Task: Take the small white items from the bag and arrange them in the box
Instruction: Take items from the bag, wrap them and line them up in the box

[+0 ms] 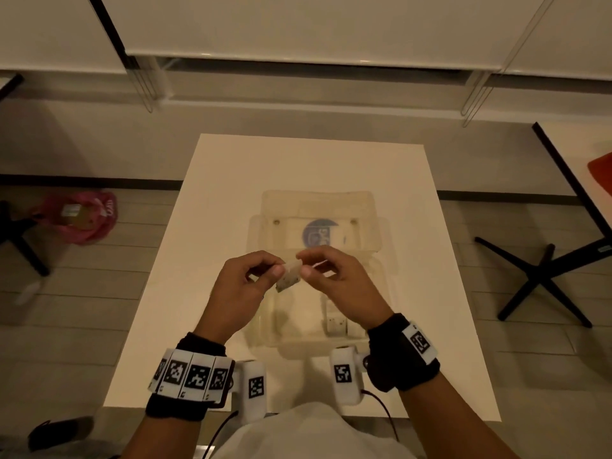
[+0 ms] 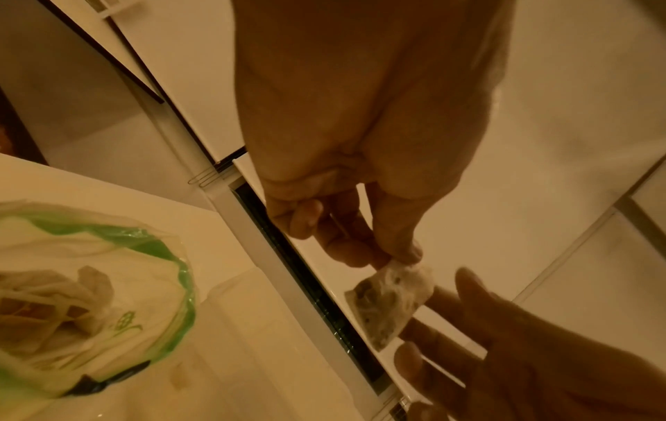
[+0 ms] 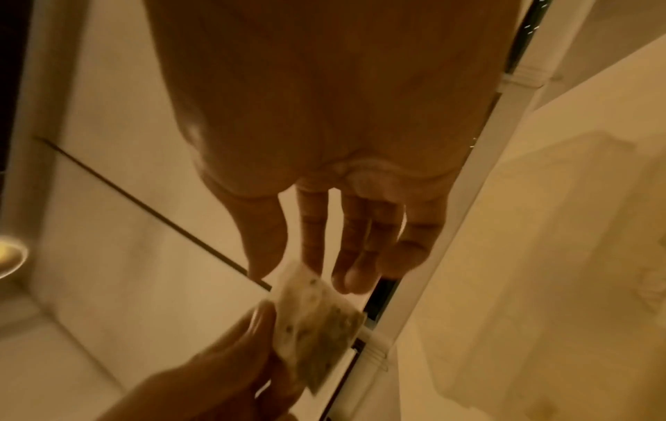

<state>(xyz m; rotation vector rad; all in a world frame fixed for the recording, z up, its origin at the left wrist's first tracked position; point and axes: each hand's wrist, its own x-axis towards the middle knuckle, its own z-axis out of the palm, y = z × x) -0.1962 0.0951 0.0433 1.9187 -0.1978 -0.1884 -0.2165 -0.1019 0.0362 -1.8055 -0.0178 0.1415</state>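
Note:
A small white speckled sachet (image 1: 288,277) hangs above the clear plastic box (image 1: 384,293) on the white table (image 1: 205,226). My left hand (image 1: 280,268) pinches the sachet's upper edge between thumb and forefinger. My right hand (image 1: 303,265) pinches its top corner from the other side. The left wrist view shows my left hand (image 2: 396,260) gripping the sachet (image 2: 391,302), and a clear bag with a green rim (image 2: 108,284) holding more items. In the right wrist view, my right hand (image 3: 288,270) meets the sachet (image 3: 317,322) with straightish fingers. A few white items (image 1: 336,323) lie in the box.
The box's open lid with a blue round label (image 1: 319,231) lies flat behind the box. A pink bag (image 1: 81,217) sits on the floor at left. Black table legs (image 1: 543,276) stand at right, and an orange object (image 1: 601,170) lies on the neighbouring table.

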